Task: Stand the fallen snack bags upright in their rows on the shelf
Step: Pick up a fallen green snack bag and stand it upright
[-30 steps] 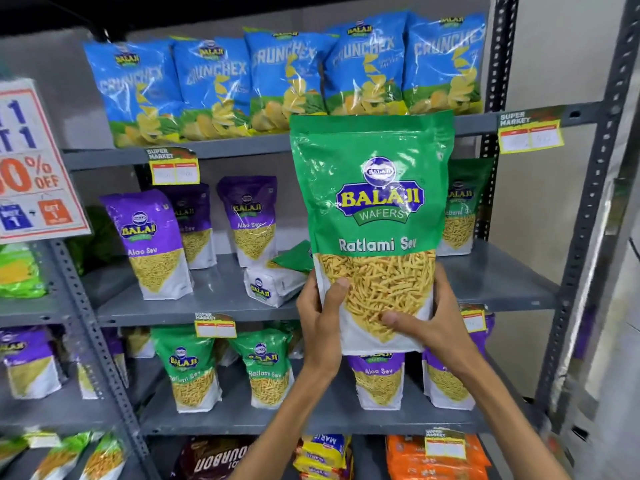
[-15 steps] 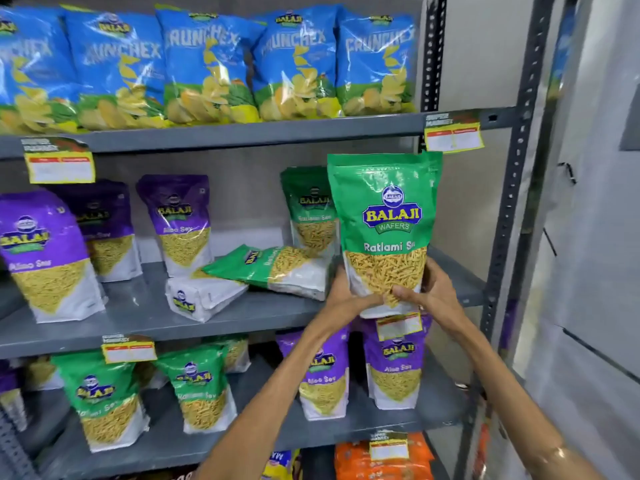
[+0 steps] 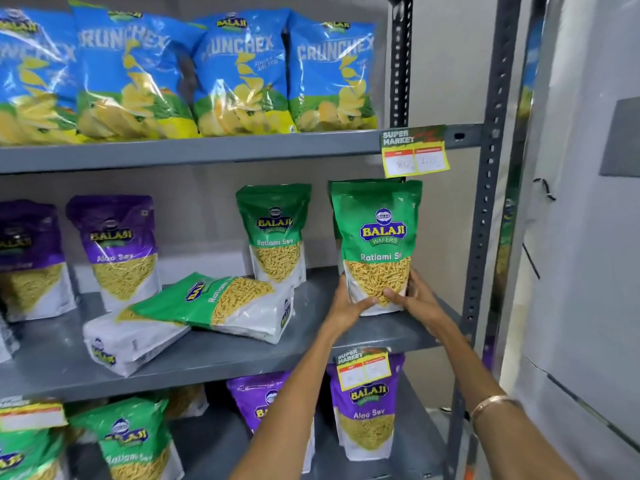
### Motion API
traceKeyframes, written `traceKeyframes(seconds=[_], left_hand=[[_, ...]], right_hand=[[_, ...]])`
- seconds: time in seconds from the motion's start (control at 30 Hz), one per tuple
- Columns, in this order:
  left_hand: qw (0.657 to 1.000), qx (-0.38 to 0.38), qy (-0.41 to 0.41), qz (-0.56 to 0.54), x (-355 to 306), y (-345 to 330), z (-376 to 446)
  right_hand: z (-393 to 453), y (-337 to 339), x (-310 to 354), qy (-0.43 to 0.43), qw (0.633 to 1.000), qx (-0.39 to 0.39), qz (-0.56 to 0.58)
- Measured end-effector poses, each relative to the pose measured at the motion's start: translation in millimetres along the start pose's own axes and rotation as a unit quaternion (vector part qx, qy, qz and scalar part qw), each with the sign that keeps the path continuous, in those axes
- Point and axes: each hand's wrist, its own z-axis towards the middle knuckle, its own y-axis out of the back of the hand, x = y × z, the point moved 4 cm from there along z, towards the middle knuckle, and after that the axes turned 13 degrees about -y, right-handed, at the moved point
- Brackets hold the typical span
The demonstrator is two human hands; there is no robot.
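Note:
A green Ratlami Sev bag [image 3: 377, 233] stands upright at the right end of the grey middle shelf [image 3: 346, 337]. My left hand [image 3: 346, 303] and my right hand [image 3: 412, 297] both grip its lower part, its base resting on the shelf. Another green bag stands hidden close behind it. A second upright green bag [image 3: 275, 233] stands further left at the back. A fallen green bag [image 3: 221, 303] lies on its side mid-shelf, leaning on a fallen bag [image 3: 128, 341] that shows its white underside.
Purple Aloo Sev bags [image 3: 117, 247] stand at the shelf's left. Blue Crunchex bags [image 3: 239, 74] fill the top shelf. More purple and green bags stand on the shelf below. A grey upright post [image 3: 485, 202] and a price tag [image 3: 414, 152] sit to the right.
Both hands carried the green bag away from me and down to the right end of the middle shelf, where it now stands. The view shifted right and closer.

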Motion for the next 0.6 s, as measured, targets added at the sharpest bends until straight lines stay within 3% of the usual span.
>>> traceKeyframes(seconds=[0.13,0.17,0.27,0.33,0.4,0.47,0.53,0.6], left_hand=[[1.000,-0.017,-0.001,0.014,1,-2,2],[0.999,-0.026,-0.011,0.026,-2,-2,-3],[0.994,-0.097,-0.041,0.009,-18,7,-29],[0.981,-0.185,-0.066,-0.010,-35,24,-58],[0.946,-0.309,-0.093,-0.009,-55,49,-89],[0.891,-0.446,-0.087,-0.018,-68,78,-113],[0.825,-0.560,-0.027,-0.063,-62,109,-125],[0.773,-0.619,0.067,-0.123,-49,135,-130]], right_hand=[[-7,0,6,0.007,1.000,-0.018,-0.013],[-15,-2,10,0.019,0.999,-0.047,-0.016],[-52,-15,10,0.084,0.967,-0.235,-0.058],[-71,-40,19,0.160,0.944,-0.281,-0.059],[-68,-76,37,0.205,0.953,-0.212,-0.064],[-52,-116,58,0.202,0.971,-0.105,-0.076],[-32,-153,85,0.207,0.972,-0.042,-0.106],[-4,-183,104,0.199,0.968,-0.005,-0.153]])
